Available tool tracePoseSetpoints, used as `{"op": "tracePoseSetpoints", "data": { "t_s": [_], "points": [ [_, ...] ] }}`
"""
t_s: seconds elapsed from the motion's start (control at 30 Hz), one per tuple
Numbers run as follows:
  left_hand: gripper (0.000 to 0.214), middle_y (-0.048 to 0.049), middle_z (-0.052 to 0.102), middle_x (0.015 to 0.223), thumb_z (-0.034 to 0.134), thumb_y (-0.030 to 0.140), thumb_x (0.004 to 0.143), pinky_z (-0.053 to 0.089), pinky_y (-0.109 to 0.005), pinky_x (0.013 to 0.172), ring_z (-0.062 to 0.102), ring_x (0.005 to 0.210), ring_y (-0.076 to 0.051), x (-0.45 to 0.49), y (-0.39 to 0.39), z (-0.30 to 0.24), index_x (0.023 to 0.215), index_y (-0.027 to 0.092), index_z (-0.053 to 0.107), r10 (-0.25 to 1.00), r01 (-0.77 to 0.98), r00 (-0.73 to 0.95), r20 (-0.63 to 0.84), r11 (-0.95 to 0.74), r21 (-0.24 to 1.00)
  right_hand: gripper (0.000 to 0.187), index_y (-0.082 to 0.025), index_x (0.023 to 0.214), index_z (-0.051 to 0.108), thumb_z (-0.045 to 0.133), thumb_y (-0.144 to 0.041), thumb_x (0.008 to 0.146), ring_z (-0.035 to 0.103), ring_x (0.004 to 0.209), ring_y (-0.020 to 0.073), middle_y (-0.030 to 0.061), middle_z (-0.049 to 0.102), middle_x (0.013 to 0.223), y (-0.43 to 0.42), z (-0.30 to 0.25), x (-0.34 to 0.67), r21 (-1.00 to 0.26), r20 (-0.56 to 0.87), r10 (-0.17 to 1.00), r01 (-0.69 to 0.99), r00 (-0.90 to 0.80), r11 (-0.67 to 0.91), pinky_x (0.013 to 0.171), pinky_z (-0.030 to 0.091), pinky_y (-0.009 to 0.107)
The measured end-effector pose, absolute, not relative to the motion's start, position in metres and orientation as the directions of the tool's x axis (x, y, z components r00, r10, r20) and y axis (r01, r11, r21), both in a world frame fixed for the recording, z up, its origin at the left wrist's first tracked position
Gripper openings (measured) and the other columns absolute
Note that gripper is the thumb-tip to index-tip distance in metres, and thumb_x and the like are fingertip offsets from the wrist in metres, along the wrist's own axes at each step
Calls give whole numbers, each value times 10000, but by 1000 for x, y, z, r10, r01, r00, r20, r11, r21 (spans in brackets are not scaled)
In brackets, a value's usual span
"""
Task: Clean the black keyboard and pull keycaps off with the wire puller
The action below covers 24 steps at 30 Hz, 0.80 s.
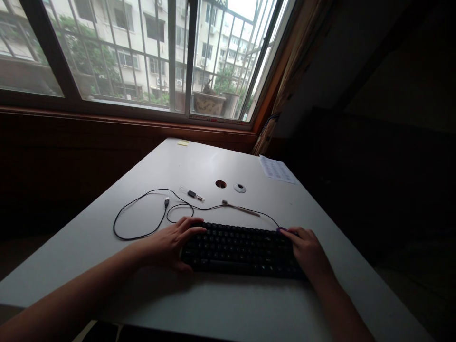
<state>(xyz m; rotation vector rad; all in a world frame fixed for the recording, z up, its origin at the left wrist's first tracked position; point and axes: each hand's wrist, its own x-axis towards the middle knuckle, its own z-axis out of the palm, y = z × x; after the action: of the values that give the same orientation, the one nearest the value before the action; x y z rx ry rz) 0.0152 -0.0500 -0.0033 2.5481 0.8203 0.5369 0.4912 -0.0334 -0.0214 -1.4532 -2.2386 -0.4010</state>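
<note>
Smooth tabletop (228, 304), oblong black keyboard (238, 249)

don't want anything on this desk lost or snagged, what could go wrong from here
The cable lies in loops and runs close by the thin brush, so if the left hand and right hand shifted the keyboard, it might drag the brush along.

The small wire tool lies loose near the open hole and could perhaps drop through if knocked that way.
</note>
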Motion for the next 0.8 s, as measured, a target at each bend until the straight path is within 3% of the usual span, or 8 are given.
{"op": "tracePoseSetpoints", "data": {
  "t_s": [0.17,0.3,0.43,0.6,0.8],
  "points": [
    [1055,-148,275,1551,845,485,687,472,-622,1038,395,1345,-403,16,-49,-5,1529,336,226,611,448,752,246,-748,491,413,-214,1082,766,458,-53,859,549,872,243,89,663,1019,-37,-25,538,93,541,799,963,-263,254,846,504,401],
    [1051,-149,275,1552,844,475,692,482,-616,1032,401,1340,-402,16,-49,-4,1529,343,223,607,439,755,246,-748,498,371,-212,1146,742,471,-119,909,562,853,244,98,642,1004,-49,-25,544,78,596,773,974,-216,212,851,499,414],
    [1070,-155,252,1565,857,470,680,472,-637,1037,363,1369,-419,14,-48,-6,1529,343,218,619,445,751,232,-733,515,334,-211,1222,700,509,-215,948,575,902,264,104,634,1011,-59,-21,504,-30,623,756,960,-201,280,861,514,441],
    [1090,-160,222,1569,853,479,685,457,-661,1040,340,1387,-428,11,-47,-9,1537,346,188,626,440,745,229,-720,537,356,-267,1225,699,471,-171,968,590,959,257,87,641,1027,-65,-18,434,-148,585,758,881,-288,449,884,535,446],
    [1053,-152,283,1519,856,460,690,470,-650,1033,392,1346,-413,11,-48,-7,1526,354,225,633,428,736,239,-709,561,458,-293,1208,712,433,-66,924,596,989,247,75,653,1084,-74,-20,429,-137,547,741,832,-389,538,895,551,437]
  ]
}}
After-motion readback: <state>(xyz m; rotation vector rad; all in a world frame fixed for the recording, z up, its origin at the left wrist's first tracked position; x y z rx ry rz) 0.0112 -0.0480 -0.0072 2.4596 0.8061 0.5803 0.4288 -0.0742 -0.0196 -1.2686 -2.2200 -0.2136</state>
